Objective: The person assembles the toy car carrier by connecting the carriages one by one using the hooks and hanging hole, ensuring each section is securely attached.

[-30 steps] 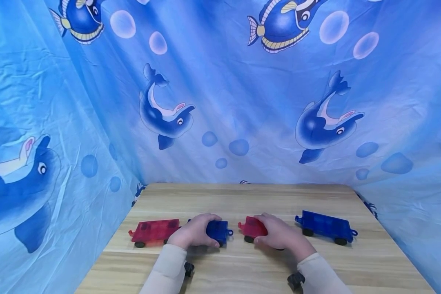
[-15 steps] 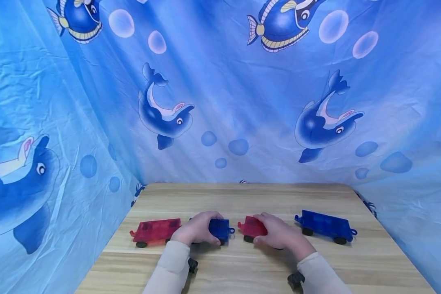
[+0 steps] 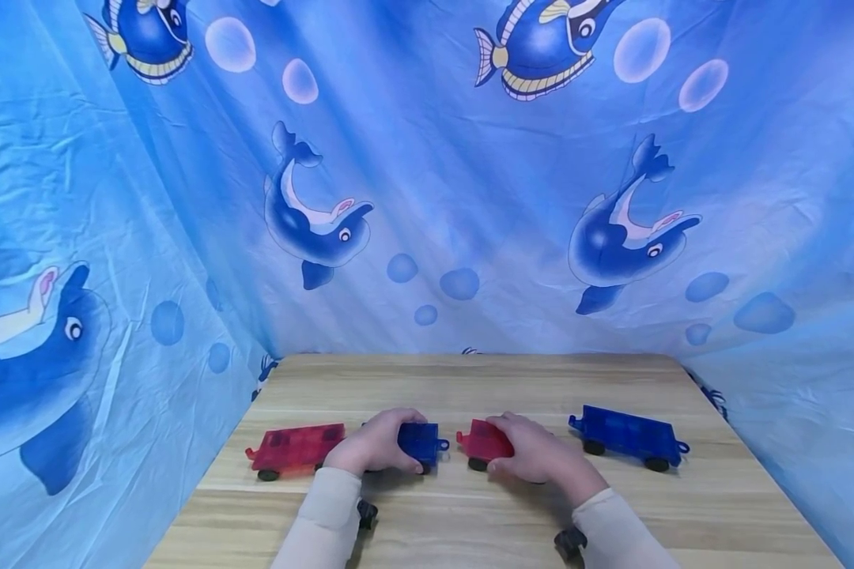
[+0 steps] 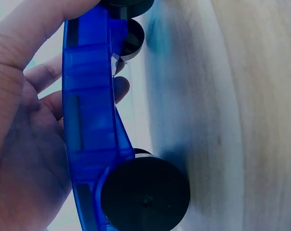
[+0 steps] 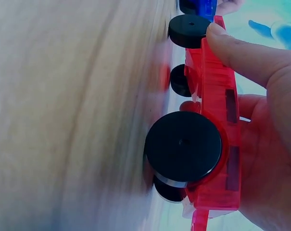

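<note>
My left hand [image 3: 379, 444] grips a blue translucent toy train car [image 3: 418, 441], thumb on the near side and fingers on the far side. A ring at that car's right end points toward the hook of a red toy train car [image 3: 488, 441], with a small gap between them. My right hand [image 3: 541, 454] holds this red car by its sides. In the left wrist view, the thumb lies along the blue car [image 4: 90, 106], above its black wheels. Close up in the right wrist view, the thumb presses the red car [image 5: 217, 86] near one wheel.
Another red car [image 3: 296, 449] stands left of my left hand; its joint with the blue car is hidden. A second blue car [image 3: 628, 435] stands angled at the right. Everything is on a wooden table [image 3: 470, 379], with a sea-print cloth [image 3: 413, 197] behind.
My left hand and the blue car shifted slightly right, then slightly back, and the left red car moved along. My right hand kept its place. The head view drifted a little.
</note>
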A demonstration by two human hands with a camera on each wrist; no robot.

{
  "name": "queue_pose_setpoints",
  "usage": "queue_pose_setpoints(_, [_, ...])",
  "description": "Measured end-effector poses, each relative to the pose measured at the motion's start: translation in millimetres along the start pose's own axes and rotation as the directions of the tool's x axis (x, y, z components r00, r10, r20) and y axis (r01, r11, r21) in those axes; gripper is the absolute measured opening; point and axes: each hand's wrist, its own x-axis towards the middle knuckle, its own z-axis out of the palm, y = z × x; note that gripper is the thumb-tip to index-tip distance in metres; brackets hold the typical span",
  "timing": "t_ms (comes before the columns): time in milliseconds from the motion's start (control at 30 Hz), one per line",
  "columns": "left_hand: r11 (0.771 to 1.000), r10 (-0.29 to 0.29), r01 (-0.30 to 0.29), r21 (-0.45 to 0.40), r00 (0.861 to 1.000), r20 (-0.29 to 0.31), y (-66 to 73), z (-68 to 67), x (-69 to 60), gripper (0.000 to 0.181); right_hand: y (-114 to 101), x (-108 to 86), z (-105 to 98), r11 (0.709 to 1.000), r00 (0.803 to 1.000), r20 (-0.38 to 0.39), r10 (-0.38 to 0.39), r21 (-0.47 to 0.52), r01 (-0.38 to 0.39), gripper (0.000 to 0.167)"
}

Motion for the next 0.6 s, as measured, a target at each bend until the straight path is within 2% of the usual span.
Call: queue_pose_setpoints(600, [0.999, 0.025, -0.026, -0.020, 0.999, -0.031, -6.7, -8.9, -6.6, 0.073, -1.2, 0.0, 2.6, 1.000, 1.000, 0.006, 0.003, 0.003, -0.003, 0.088])
